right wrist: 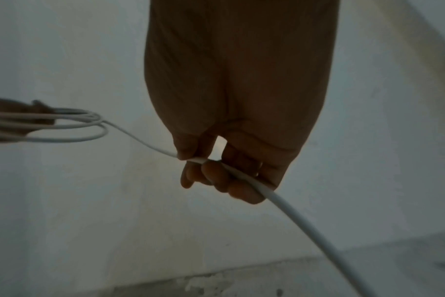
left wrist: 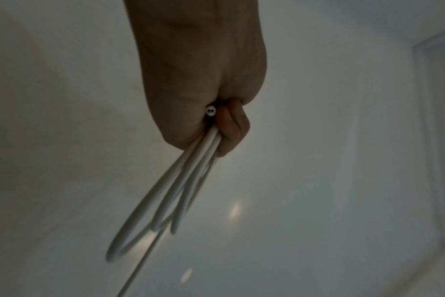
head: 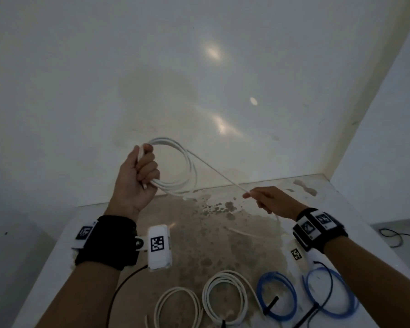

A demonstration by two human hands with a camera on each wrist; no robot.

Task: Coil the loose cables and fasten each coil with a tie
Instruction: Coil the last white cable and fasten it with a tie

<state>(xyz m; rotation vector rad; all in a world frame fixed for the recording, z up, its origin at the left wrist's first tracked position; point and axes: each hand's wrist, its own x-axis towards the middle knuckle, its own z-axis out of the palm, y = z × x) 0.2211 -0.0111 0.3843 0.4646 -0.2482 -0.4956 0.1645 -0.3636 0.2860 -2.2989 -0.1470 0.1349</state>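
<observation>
My left hand [head: 140, 171] is raised above the table and grips a white cable coil [head: 187, 166] of several loops; the cut end [left wrist: 210, 110] of the cable shows at the fist [left wrist: 216, 124]. From the coil a straight white strand [head: 218, 172] runs down to the right to my right hand [head: 265, 200], which pinches it between thumb and curled fingers [right wrist: 216, 176]. Behind that hand the cable tail [right wrist: 305, 219] trails down toward the table.
On the stained table [head: 211, 233] near its front lie two white cable coils [head: 178, 306] [head: 225, 297] and two blue coils [head: 277, 294] [head: 331, 294], with black ties [head: 271, 304] among them. A white wall stands behind and at the right.
</observation>
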